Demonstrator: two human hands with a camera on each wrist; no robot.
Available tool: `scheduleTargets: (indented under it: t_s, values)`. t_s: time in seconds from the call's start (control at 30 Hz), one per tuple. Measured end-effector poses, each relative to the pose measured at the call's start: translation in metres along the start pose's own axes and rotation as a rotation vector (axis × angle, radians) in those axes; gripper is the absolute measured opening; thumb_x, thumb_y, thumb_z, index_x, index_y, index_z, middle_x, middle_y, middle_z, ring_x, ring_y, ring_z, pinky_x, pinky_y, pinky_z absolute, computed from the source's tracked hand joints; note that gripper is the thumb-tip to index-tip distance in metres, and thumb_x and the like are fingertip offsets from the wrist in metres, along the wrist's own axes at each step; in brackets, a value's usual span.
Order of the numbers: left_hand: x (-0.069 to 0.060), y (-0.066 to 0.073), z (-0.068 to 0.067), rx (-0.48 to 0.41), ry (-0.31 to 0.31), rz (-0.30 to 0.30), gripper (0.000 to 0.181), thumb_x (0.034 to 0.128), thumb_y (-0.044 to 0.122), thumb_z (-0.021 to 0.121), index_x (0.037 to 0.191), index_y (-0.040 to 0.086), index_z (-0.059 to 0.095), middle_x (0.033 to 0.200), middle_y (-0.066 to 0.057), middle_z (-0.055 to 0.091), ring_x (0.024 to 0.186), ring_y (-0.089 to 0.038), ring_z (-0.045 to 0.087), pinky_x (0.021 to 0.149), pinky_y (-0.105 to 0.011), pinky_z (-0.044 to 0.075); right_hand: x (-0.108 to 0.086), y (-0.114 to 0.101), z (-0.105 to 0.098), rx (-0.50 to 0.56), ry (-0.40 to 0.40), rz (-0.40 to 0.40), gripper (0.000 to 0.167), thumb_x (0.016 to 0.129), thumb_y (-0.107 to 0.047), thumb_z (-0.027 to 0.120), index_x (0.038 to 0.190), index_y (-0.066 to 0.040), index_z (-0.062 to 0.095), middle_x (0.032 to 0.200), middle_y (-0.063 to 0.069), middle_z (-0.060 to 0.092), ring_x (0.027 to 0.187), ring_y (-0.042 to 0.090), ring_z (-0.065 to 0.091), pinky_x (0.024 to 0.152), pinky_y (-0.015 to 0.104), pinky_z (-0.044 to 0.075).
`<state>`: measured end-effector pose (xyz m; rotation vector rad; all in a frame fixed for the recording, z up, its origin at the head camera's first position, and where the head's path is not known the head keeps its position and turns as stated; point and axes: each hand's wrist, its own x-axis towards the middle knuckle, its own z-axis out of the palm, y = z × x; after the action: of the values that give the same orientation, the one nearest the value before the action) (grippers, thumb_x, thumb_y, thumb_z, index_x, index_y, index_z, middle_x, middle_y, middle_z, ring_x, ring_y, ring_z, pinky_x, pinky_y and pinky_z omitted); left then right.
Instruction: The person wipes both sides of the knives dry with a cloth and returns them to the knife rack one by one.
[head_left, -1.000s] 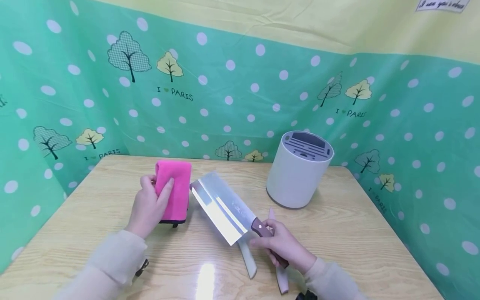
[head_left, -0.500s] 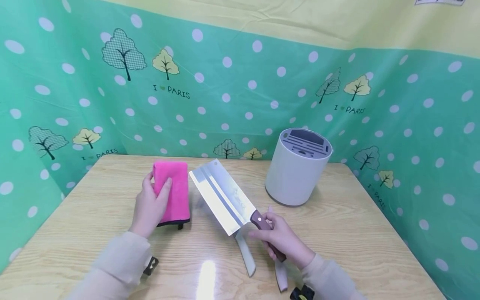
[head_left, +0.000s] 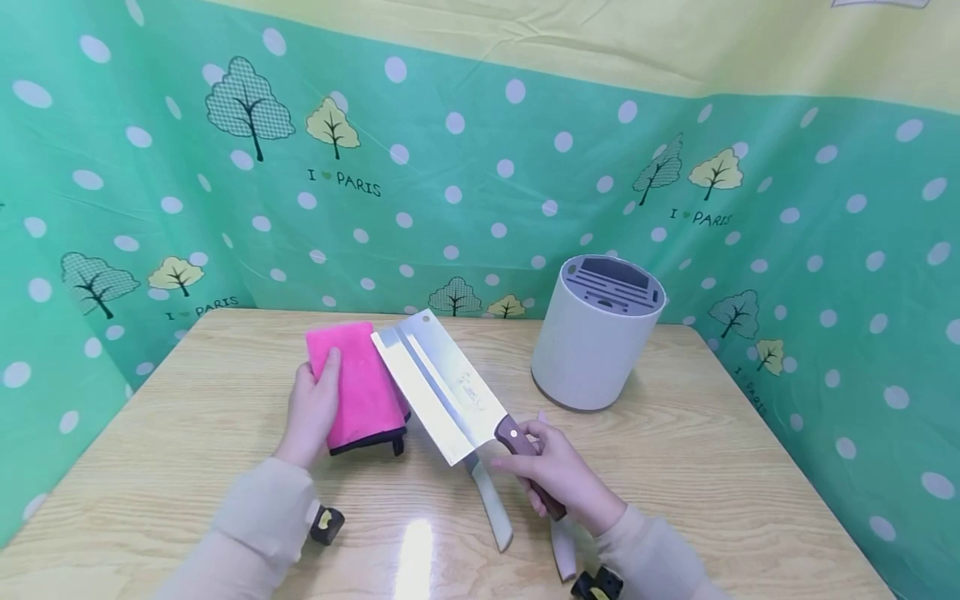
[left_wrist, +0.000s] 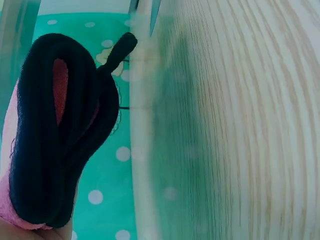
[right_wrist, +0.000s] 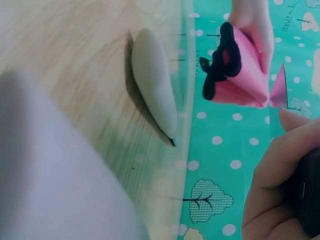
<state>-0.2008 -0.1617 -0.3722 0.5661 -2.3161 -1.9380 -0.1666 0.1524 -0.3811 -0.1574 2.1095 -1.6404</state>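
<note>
In the head view my left hand (head_left: pixel 311 412) grips a folded pink cloth (head_left: pixel 360 387) with black edging, thumb on its front. My right hand (head_left: pixel 566 475) holds a cleaver by its dark brown handle (head_left: pixel 516 437); the broad blade (head_left: pixel 442 387) slants up to the left, its far end at the cloth's right edge. In the left wrist view the black hem (left_wrist: pixel 37 140) shows rolled folds and a small loop. The right wrist view shows my right hand's curled fingers (right_wrist: pixel 272 175) around the dark handle, and the cloth (right_wrist: pixel 245 80) beyond.
A white cylindrical knife block (head_left: pixel 592 350) with a slotted grey top stands at the back right of the wooden table (head_left: pixel 712 450). Beneath the cleaver lies a knife with a pale handle (head_left: pixel 492 506); another pale handle (head_left: pixel 563 550) lies below my right hand. A green dotted curtain hangs behind.
My left hand has moved right and tilted the cloth, bringing it up to the cleaver's blade. The cleaver has shifted slightly up and left in the right hand.
</note>
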Motion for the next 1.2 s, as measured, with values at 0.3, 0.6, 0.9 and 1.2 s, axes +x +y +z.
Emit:
scheduleTargets:
  t_s: [0.3,0.6,0.9,1.2]
  values:
    - [0.001,0.001,0.008,-0.212,-0.072,-0.061,0.074,0.0971,0.069,0.019,0.146,0.013,0.019,0.118,0.0,0.039,0.108,-0.015,0.042,0.094,-0.029,0.039,0.002,-0.004,0.004,0.016,-0.027,-0.013,0.052,0.087,-0.025,0.075,0.121,0.001,0.047,0.052,-0.001,0.048,0.033,0.007,0.041,0.034,0.023,0.037]
    - [-0.003,0.007,0.015,-0.259,-0.128,-0.009,0.067,0.0964,0.07,0.012,0.139,0.022,0.029,0.121,0.003,0.042,0.112,-0.013,0.044,0.097,-0.03,0.038,0.004,-0.009,0.01,0.028,-0.038,-0.032,0.05,0.088,-0.023,0.073,0.12,0.004,0.046,0.051,-0.002,0.048,0.034,0.007,0.042,0.035,0.022,0.036]
    - [-0.007,0.016,0.024,-0.374,-0.197,0.064,0.069,0.0957,0.072,0.011,0.149,0.036,0.035,0.136,0.004,0.046,0.124,-0.013,0.045,0.108,-0.033,0.036,0.006,-0.015,0.014,0.03,-0.023,-0.035,0.048,0.089,-0.023,0.072,0.12,0.002,0.047,0.053,-0.001,0.05,0.034,0.007,0.043,0.035,0.022,0.039]
    - [-0.014,0.017,0.03,-0.447,-0.227,0.031,0.07,0.096,0.073,0.015,0.157,0.039,0.02,0.158,0.002,0.027,0.15,-0.018,0.025,0.124,-0.037,0.022,0.011,-0.013,0.018,0.05,-0.058,-0.057,0.051,0.089,-0.022,0.072,0.121,0.006,0.045,0.053,-0.002,0.049,0.035,0.007,0.043,0.036,0.021,0.038]
